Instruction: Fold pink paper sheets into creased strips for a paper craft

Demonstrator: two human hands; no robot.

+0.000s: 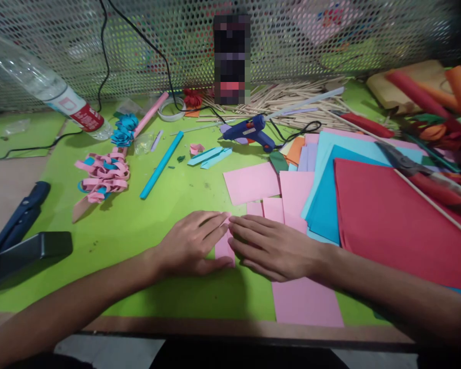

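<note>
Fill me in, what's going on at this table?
A person is working a small piece of pink paper on the green table. The left hand lies partly over it; the fingers of the right hand are at its right edge. A glue gun lies beyond the hands, with neither on it. Red sheets are stacked to the right.

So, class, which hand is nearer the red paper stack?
Right. The right hand lies left of the red paper stack; the left hand is farther left, on the pink paper strip.
</note>
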